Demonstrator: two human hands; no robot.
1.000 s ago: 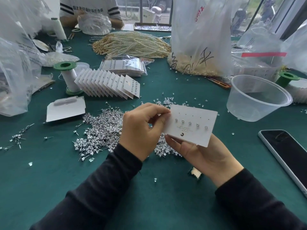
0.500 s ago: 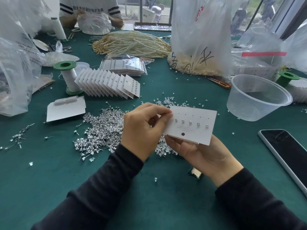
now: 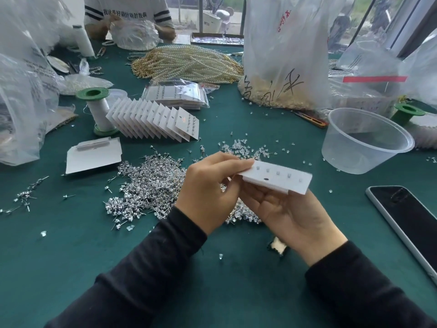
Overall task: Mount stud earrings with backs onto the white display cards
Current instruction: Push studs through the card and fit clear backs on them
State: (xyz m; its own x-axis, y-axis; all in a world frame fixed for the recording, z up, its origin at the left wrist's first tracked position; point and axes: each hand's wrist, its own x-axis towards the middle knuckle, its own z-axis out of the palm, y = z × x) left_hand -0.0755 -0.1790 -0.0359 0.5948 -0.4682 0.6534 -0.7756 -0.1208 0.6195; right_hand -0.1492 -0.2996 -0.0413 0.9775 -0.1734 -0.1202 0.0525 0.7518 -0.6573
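A white display card (image 3: 279, 179) with a row of several stud earrings in it is held over the green table, tipped nearly flat. My left hand (image 3: 210, 192) pinches the card's left end between thumb and fingers. Under the card, my right hand (image 3: 288, 214) supports it, palm up; its fingertips are hidden. A heap of silver stud earrings (image 3: 146, 185) lies left of my hands. Clear earring backs (image 3: 246, 147) are scattered just beyond the card. A fanned row of filled cards (image 3: 156, 119) stands further back.
A clear plastic tub (image 3: 364, 140) stands at right, a phone (image 3: 411, 218) lies at the right edge. A thread spool (image 3: 97, 110), a flat white card piece (image 3: 93, 155), bagged cards (image 3: 177, 95), pearl strands (image 3: 189, 62) and plastic bags (image 3: 281, 50) crowd the back. Another person sits across the table.
The card has tipped from facing me to lying almost flat, its near edge now toward me. Both hands stay in about the same place.
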